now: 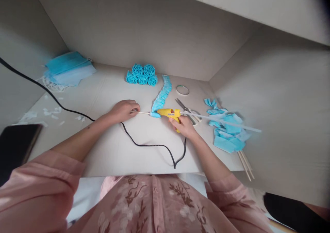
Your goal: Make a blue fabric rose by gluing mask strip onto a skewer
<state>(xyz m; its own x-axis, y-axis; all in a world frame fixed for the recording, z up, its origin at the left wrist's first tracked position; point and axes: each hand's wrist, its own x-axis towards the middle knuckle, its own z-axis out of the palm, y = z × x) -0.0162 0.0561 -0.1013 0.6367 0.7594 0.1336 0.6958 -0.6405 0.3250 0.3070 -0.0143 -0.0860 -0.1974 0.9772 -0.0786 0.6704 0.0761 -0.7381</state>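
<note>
My left hand pinches a thin wooden stick lying level just above the table. The stick's far end meets the near end of a gathered blue fabric strip, which runs away from me in a slight curve. In my right hand is a yellow glue gun, its nozzle pointing left at the strip's near end, touching or very close to it. A long clear glue stick sticks out of the gun's back. Whether glue is coming out cannot be seen.
Several rolled blue fabric roses are stacked at the back. Scissors and a tape ring lie right of the strip. Blue scraps and wooden sticks are at right, face masks at back left. A black cord crosses the table.
</note>
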